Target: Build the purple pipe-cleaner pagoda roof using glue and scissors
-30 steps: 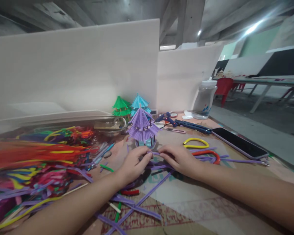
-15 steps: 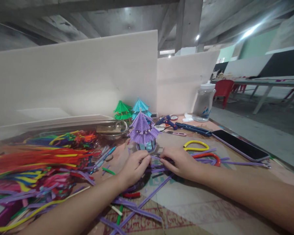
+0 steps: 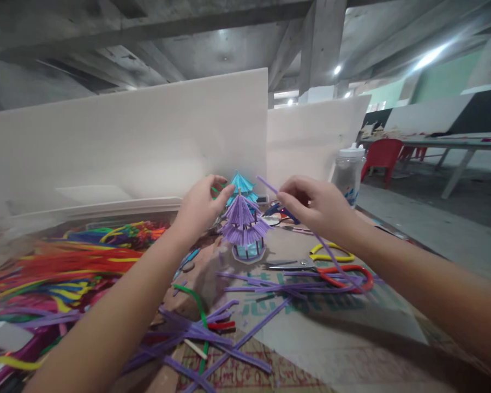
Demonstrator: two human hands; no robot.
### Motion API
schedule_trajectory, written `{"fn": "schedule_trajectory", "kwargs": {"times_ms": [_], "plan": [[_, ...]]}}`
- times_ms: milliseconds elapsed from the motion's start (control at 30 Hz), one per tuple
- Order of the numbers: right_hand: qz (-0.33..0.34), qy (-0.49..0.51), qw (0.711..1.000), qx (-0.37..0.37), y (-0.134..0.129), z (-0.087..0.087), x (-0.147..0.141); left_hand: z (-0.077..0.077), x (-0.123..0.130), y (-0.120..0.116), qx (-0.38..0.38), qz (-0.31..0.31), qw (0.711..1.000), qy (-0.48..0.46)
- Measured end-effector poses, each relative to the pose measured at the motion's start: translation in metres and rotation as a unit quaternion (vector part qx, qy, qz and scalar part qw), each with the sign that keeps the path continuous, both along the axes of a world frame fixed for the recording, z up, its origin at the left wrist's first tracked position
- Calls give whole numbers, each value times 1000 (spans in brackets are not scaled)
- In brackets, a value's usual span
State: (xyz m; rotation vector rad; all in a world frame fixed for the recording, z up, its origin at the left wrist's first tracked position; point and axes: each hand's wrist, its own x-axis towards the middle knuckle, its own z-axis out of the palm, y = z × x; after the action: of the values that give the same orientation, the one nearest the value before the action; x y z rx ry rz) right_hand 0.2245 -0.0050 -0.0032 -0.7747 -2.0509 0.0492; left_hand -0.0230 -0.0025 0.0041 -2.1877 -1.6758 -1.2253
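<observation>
My right hand [image 3: 317,204] is raised right of the purple pagoda model and pinches a long purple pipe cleaner [image 3: 267,184], whose tail hangs down toward the scissors. My left hand [image 3: 207,204] is up on the left side of the models, thumb and fingertips apart, with nothing seen between them. Between both hands stands the purple pagoda [image 3: 245,224] with two fringed roofs over a pale blue base. A blue one [image 3: 238,179] is behind it, and a green one is mostly hidden by my left hand. Loose purple pipe cleaners [image 3: 245,355] lie in front.
Red-and-yellow-handled scissors [image 3: 346,277] rest on the board at right. Bundled colourful pipe cleaners [image 3: 73,262] fill the left side. Further back are a glue gun [image 3: 284,212], a clear bottle [image 3: 349,174] and white panels [image 3: 147,142]. A red chair [image 3: 382,158] stands beyond.
Both hands have risen from the board beside the pagoda. My right hand now holds up a purple pipe cleaner, and the scissors are uncovered. The view has tilted up slightly.
</observation>
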Motion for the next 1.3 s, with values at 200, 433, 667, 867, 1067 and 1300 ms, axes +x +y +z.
{"fn": "schedule_trajectory", "kwargs": {"times_ms": [200, 433, 667, 867, 1067, 1300], "plan": [[62, 19, 993, -101, 3, 9, -33, -4, 12, 35, -77, -21, 997, -17], [218, 169, 877, -393, 13, -15, -29, -17, 7, 33, -56, -70, 994, -70], [126, 112, 925, -340, 17, -45, -45, -14, 1, 22, -81, -105, 984, -115], [50, 75, 968, -233, 25, -61, -55, -16, -2, 27, -93, -121, 980, -124], [-39, 18, 990, -137, 30, -56, -66, -18, -4, 29, -87, -130, 980, -123], [-52, -26, 991, -121, 28, -57, -71, -17, -4, 28, -90, -117, 982, -118]]}}
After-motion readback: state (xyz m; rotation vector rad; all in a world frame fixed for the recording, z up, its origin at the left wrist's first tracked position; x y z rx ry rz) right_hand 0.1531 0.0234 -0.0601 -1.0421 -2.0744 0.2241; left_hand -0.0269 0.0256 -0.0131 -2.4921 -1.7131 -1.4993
